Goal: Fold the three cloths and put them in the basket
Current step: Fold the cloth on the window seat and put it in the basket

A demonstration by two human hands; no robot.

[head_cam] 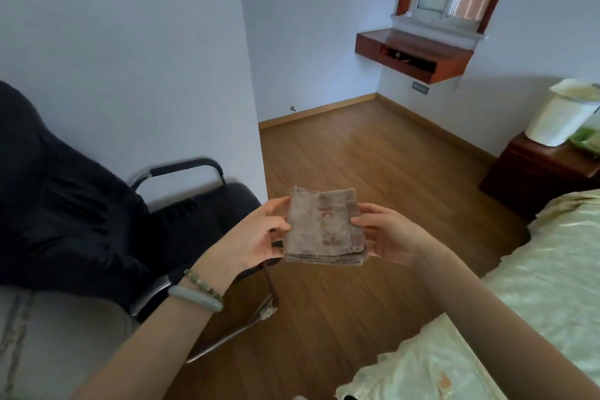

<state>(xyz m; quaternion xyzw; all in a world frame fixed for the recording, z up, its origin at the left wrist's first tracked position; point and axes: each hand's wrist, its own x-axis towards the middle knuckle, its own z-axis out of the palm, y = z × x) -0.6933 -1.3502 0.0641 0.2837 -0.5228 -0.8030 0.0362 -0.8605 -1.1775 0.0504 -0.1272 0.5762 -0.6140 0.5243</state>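
A grey-brown cloth (321,227) with faded red marks is folded into a small thick square and held in the air over the wooden floor. My left hand (259,237) pinches its left edge, thumb on top. My right hand (386,230) pinches its right edge the same way. A white plastic basket (565,120) stands on a dark wooden nightstand at the far right, with pale fabric showing at its top. No other loose cloths are in view.
A black office chair (181,204) with a dark garment draped over it stands to the left by a white wall. A bed with a pale yellow-green cover (552,269) fills the lower right. A wall-mounted wooden shelf (415,55) hangs under the window.
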